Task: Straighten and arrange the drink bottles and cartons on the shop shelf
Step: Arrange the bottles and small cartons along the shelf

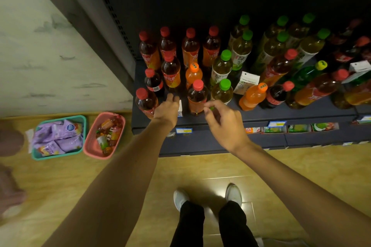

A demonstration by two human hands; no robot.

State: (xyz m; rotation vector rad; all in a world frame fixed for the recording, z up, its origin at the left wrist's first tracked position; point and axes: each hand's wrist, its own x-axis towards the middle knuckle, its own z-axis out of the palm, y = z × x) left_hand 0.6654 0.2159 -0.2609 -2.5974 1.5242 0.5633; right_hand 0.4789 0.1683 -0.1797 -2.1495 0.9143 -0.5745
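Over the shelf (281, 112), left hand (166, 110) and right hand (224, 124) reach, fingers loosely curled.

Both arms are bare from wrist to the frame edge, no sleeves, no watch, no rings on the left hand (166, 111) or the right hand (224, 124). Below the hands, black trousers (212, 224) run down to a pair of white shoes (233, 194), plain and rounded at the toe.

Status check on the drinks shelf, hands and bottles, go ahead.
Left hand on a small carton, grip unclear. Right hand open beside a red-cap bottle. Right-side bottles leaning; white carton stuck among them.
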